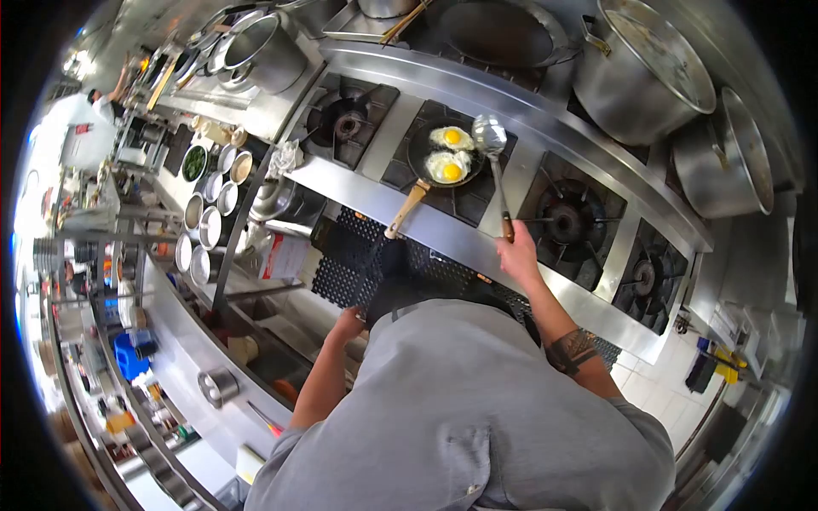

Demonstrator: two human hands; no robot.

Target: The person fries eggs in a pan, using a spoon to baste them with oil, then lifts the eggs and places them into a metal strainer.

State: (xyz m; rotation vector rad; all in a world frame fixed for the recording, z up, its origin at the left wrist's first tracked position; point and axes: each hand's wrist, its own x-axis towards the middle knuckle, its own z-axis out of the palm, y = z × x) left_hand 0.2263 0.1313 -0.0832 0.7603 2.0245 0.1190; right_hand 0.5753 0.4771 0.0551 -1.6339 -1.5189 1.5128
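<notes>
Two fried eggs point(450, 153) with whole yolks lie in a dark frying pan point(419, 150) on a stove burner. The pan's wooden handle point(409, 207) points toward my body, and no hand is on it. My right hand point(519, 253) is closed around the wooden grip of a long metal spoon point(490, 136), whose wide head is at the pan's right edge, beside the eggs. My left hand point(347, 325) hangs low at my left side near my apron, away from the stove; its fingers are too small to make out.
Unlit burners point(564, 220) flank the pan. Large steel pots point(645, 77) and a wide dark pan point(498, 32) stand behind a raised ledge. Ingredient containers point(210, 227) fill the left counter, with a crumpled cloth point(285, 158) nearby. At the far left is another person point(106, 104).
</notes>
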